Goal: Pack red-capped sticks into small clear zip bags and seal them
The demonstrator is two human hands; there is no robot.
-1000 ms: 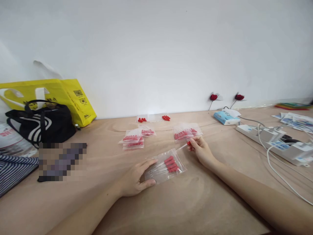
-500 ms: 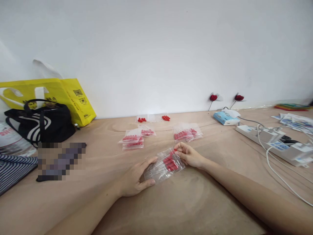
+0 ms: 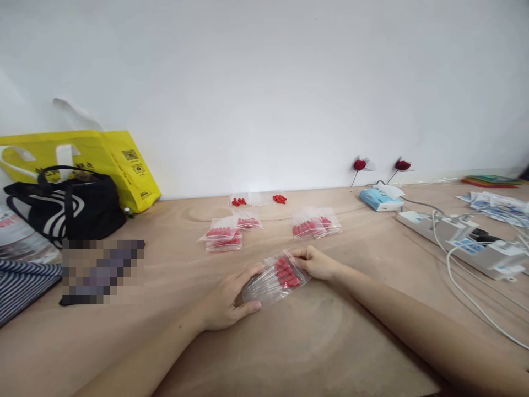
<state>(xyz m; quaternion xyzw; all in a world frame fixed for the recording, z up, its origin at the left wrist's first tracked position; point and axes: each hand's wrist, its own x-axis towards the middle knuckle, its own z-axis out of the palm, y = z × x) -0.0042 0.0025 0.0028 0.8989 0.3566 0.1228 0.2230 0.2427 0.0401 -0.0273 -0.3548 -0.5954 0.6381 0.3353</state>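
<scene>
Plywood table (image 3: 330, 353) against a white wall. Clear zip bag (image 3: 275, 277) of red-capped tubes (image 3: 286, 273) lies flat at centre. Left hand (image 3: 227, 300): grip pinning the bag's near end, thumb and fingers pressed on it. Right hand (image 3: 316, 262): fingers closed at the bag's mouth. Risk: slick film may slide under the palm, letting tubes spill out. Filled bags (image 3: 316, 225) lie beyond.

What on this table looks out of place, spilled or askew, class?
Loose red caps lie unbagged by the wall, apart from the filled bags. The bag between the left hand and right hand lies askew. Nothing looks damaged.
</scene>
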